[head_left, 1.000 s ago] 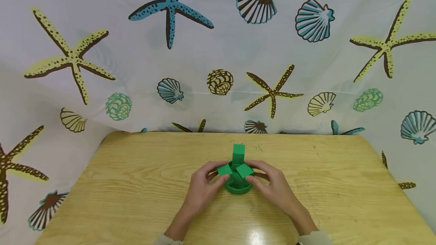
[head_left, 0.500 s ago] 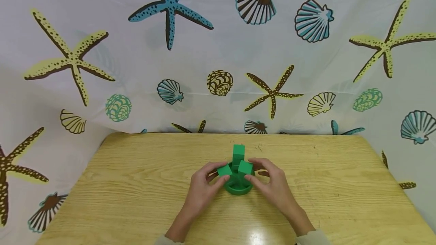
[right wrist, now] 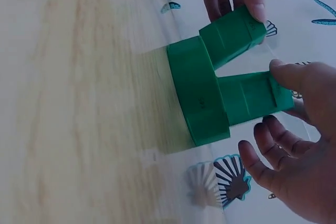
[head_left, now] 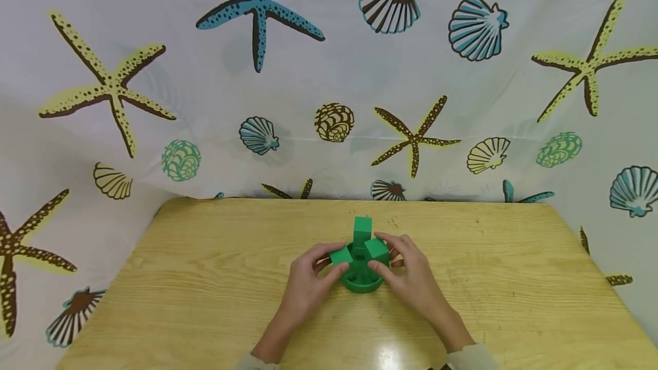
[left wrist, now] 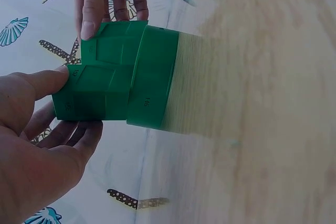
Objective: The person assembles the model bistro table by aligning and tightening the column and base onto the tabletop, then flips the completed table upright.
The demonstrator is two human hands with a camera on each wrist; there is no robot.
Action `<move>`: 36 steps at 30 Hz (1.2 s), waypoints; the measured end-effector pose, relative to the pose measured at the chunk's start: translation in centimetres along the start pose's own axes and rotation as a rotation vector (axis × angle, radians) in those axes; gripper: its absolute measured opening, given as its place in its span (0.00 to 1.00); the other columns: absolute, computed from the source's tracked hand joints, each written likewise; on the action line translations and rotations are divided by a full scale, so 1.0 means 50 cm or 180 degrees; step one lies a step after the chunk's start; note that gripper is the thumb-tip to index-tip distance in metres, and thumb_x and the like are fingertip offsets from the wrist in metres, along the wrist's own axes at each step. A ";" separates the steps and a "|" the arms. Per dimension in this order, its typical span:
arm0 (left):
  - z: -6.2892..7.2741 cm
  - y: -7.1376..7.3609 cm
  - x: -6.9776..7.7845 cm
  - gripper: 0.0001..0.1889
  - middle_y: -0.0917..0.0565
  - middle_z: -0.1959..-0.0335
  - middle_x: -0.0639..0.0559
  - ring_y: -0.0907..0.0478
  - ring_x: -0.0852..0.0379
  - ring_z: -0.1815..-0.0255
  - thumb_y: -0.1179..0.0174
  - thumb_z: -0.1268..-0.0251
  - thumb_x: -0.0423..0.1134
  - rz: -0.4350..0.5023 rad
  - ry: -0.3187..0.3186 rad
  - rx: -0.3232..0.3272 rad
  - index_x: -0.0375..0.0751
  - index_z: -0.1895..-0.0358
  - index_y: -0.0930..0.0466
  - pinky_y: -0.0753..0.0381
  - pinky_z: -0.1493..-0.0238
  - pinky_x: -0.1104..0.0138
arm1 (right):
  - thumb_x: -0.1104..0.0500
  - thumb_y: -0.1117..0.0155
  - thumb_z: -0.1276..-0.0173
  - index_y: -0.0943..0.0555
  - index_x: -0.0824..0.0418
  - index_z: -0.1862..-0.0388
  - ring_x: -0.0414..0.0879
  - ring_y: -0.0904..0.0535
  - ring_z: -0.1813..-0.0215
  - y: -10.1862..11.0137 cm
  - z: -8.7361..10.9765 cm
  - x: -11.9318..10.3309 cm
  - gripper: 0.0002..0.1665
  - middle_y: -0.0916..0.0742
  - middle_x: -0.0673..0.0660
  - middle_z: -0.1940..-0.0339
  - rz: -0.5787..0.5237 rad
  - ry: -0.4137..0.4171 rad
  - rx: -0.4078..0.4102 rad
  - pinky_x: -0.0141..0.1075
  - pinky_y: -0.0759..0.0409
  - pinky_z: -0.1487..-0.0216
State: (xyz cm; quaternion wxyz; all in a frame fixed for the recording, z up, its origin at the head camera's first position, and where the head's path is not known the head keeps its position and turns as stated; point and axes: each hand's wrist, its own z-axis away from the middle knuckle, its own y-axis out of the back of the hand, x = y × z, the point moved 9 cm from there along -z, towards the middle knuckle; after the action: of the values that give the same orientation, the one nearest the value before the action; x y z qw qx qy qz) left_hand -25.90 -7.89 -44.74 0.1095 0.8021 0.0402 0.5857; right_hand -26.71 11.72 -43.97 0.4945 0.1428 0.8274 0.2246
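Observation:
A round green base (head_left: 362, 288) with a raised rim sits on the table, three green square-topped blocks standing at it. My left hand (head_left: 305, 283) pinches the top of the left block (head_left: 341, 257) between thumb and fingers. With thumb and fingertips, my right hand (head_left: 413, 276) holds the right block (head_left: 377, 250). The taller-looking rear block (head_left: 362, 230) is touched by neither hand. In the left wrist view the left block (left wrist: 97, 95) rises from the base (left wrist: 153, 77). Seen from the right wrist, the right block (right wrist: 249, 98) meets the base's edge (right wrist: 197, 93). How the blocks' lower ends sit inside is hidden.
The light wooden table (head_left: 226, 261) spreads out on both sides of the base. A white cloth (head_left: 308, 84) printed with starfish and shells hangs behind the table and along both sides.
My right hand has shifted the right block slightly right and away from me, and its top has turned. The left hand keeps its hold, and the rear block and base stay in place.

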 end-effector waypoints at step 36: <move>-0.004 -0.002 -0.007 0.18 0.17 0.43 0.42 0.21 0.46 0.38 0.29 0.34 0.31 0.0178 0.0040 0.0003 0.35 0.42 0.16 0.20 0.37 0.62 | 0.66 0.24 0.35 0.19 0.63 0.39 0.54 0.17 0.42 0.041 0.011 0.021 0.25 0.14 0.57 0.43 -0.0602 -0.0242 -0.0276 0.42 0.14 0.44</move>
State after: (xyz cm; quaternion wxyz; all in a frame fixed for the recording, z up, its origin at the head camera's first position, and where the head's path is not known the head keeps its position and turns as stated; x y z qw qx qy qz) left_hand -26.18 -7.85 -45.02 0.0924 0.7992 0.0187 0.5936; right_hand -26.69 14.10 -43.90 0.5502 0.0510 0.8074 0.2070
